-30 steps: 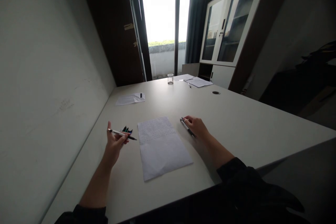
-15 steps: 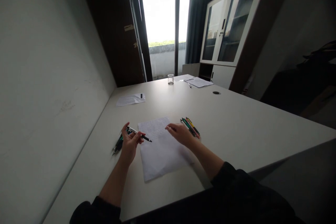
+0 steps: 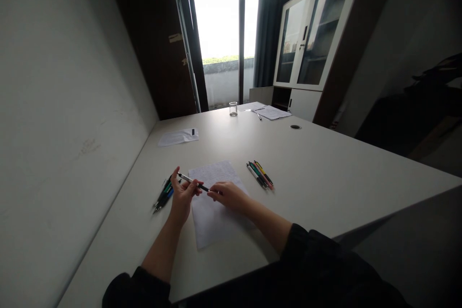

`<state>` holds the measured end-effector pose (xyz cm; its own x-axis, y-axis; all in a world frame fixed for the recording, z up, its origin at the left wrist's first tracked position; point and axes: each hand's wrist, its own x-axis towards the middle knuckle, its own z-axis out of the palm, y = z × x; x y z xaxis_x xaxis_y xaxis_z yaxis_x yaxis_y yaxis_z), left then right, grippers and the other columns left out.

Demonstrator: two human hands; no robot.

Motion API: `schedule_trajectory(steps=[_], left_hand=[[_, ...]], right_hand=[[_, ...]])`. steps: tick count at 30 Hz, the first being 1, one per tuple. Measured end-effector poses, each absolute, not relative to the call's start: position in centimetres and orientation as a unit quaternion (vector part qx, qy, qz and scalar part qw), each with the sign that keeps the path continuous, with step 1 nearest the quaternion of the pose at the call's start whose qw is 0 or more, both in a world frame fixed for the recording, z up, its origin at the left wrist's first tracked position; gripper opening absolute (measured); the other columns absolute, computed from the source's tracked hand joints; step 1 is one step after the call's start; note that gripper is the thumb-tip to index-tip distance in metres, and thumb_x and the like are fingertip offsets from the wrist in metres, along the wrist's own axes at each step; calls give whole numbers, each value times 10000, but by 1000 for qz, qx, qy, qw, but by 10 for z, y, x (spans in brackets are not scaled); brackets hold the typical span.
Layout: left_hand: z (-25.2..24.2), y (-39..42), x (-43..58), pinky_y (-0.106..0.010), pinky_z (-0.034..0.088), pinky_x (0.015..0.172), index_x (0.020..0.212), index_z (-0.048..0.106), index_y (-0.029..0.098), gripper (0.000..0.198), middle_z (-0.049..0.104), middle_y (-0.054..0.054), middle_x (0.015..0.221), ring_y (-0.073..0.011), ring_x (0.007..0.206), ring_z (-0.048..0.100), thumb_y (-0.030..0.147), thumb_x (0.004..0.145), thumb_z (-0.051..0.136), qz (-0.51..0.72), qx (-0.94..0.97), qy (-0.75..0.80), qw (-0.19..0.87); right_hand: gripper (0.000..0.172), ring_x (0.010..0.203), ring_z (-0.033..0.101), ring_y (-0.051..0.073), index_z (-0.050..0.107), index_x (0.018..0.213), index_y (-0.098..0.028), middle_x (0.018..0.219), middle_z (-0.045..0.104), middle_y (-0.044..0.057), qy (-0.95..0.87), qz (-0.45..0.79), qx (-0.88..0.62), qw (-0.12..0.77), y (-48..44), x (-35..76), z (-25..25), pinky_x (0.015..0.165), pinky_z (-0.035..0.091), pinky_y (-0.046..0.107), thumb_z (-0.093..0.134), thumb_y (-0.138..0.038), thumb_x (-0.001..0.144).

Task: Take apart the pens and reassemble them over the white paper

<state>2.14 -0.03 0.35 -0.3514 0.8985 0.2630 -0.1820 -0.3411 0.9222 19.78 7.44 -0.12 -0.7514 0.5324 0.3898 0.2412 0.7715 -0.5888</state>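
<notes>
My left hand (image 3: 184, 195) is closed around a silver-and-black pen (image 3: 193, 182), one finger up at its rear end. The pen slants down to the right, above a sheet of paper (image 3: 209, 221) with small handwriting on its upper part. At the pen's tip, my right hand (image 3: 227, 195) has its thumb and fingers pinched together, covering the very point. Left of my left hand lies a bunch of dark, green and blue pens (image 3: 164, 197). On the right, beyond my right hand, several pens (image 3: 260, 175) lie side by side, among them yellow, green and pink ones.
A glass jar (image 3: 233, 109) stands at the table's far end, beside stacked papers (image 3: 272, 112) and a single pen (image 3: 259, 117). Another paper (image 3: 176, 137) with a dark mark lies near the left wall. A round cable hole (image 3: 295, 127) is set in the tabletop.
My right hand has moved left, from over the paper's right edge to the pen's tip, its fingers closing there. The pen stays in my left hand. The pens on the right are now fully uncovered.
</notes>
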Motion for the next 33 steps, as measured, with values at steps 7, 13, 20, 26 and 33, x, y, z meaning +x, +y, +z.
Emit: schedule_trajectory(steps=[7, 13, 20, 26, 33], left_hand=[[-3, 3, 19, -233, 463, 582, 1415, 235, 280, 745, 701, -9, 813, -104, 555, 596, 342, 842, 708, 699, 439, 426, 371], [-2, 1, 20, -268, 490, 632, 1453, 161, 282, 816, 710, -29, 852, -118, 597, 618, 347, 847, 704, 683, 449, 434, 380], [0, 1, 20, -256, 482, 616, 1455, 189, 267, 792, 704, -25, 839, -111, 583, 601, 356, 853, 695, 677, 457, 440, 373], [2, -1, 20, -281, 502, 646, 1475, 105, 286, 881, 704, -31, 865, -123, 606, 626, 348, 840, 712, 670, 448, 446, 389], [-6, 4, 13, -285, 518, 667, 1364, 293, 272, 738, 664, -32, 959, -130, 676, 658, 330, 788, 751, 693, 427, 459, 355]], right_hand=[[207, 692, 608, 133, 697, 805, -175, 765, 690, 29, -905, 238, -216, 279, 71, 196, -3, 666, 419, 220, 573, -287, 927], [181, 718, 618, 145, 712, 855, -177, 782, 698, 37, -908, 217, -225, 279, 71, 196, -5, 677, 420, 232, 574, -276, 919], [185, 715, 624, 145, 719, 861, -183, 783, 703, 37, -909, 209, -225, 281, 71, 196, -8, 686, 425, 236, 573, -280, 921], [177, 733, 629, 148, 717, 874, -185, 812, 710, 42, -906, 214, -228, 285, 71, 197, -8, 685, 424, 236, 572, -277, 920], [219, 713, 601, 137, 674, 797, -184, 756, 670, 24, -894, 237, -237, 296, 72, 199, -7, 706, 420, 234, 531, -249, 950]])
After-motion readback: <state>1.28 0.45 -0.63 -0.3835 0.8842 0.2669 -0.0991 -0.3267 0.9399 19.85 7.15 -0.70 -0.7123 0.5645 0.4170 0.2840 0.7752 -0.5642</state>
